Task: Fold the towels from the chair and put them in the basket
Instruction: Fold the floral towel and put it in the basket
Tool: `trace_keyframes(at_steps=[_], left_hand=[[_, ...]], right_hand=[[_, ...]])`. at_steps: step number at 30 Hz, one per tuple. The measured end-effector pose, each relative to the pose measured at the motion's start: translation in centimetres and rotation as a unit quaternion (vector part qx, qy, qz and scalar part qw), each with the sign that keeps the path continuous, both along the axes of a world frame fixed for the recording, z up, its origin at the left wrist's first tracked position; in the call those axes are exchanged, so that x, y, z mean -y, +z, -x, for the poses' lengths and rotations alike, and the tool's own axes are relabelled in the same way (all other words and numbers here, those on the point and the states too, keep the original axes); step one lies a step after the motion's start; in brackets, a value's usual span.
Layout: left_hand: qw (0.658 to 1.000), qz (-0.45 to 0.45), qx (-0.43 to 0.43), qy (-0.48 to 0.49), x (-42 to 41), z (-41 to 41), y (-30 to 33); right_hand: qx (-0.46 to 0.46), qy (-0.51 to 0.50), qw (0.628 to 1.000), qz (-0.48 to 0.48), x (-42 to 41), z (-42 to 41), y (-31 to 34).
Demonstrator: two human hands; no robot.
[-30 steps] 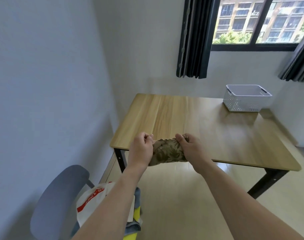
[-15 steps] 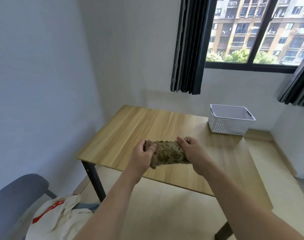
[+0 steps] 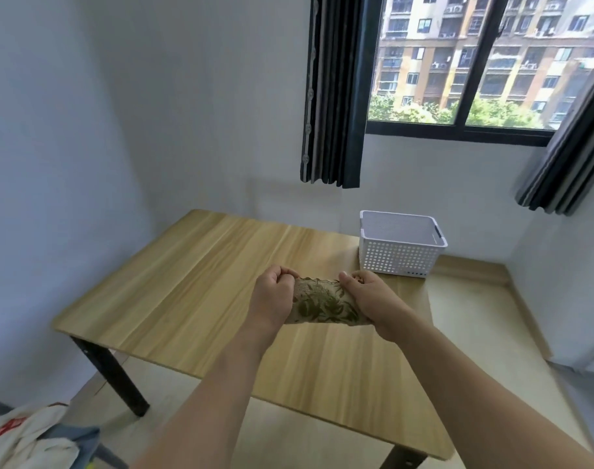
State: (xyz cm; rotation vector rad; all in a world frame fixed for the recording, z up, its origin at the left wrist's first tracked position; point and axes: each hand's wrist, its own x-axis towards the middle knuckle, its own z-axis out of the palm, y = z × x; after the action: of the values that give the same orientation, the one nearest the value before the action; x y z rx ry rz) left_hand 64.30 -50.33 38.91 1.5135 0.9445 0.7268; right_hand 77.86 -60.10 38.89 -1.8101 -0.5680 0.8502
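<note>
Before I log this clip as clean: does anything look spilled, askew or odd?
Nothing stands out. Both hands grip the patterned towel above the table; the white basket sits upright at the far corner.

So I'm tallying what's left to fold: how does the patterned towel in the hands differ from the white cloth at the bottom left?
The patterned towel is beige with a dark leaf print; the white cloth carries red markings. The towel is held taut over the table between the left hand and right hand; the cloth lies crumpled and untouched, low beside the table. Neither is in the basket.
</note>
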Motion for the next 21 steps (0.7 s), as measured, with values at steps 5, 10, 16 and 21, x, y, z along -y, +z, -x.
trace_keyframes(at_steps=[5,10,16,21], left_hand=[[0.992,0.01,-0.121,-0.015,3.9,-7.3,0.1],[0.975,-0.026,-0.172,-0.136,5.2,-13.2,1.7],[0.96,-0.038,-0.207,-0.186,5.9,-21.2,1.0],[0.971,-0.041,-0.208,-0.114,6.2,-29.0,-0.2]], right_hand=[[0.05,0.021,0.998,-0.018,3.3,-7.6,0.9],[0.074,0.045,0.996,-0.022,4.9,-13.9,1.3],[-0.017,0.064,0.998,-0.019,6.6,-23.5,-0.1],[-0.133,0.182,0.974,0.029,6.4,-33.8,-0.6]])
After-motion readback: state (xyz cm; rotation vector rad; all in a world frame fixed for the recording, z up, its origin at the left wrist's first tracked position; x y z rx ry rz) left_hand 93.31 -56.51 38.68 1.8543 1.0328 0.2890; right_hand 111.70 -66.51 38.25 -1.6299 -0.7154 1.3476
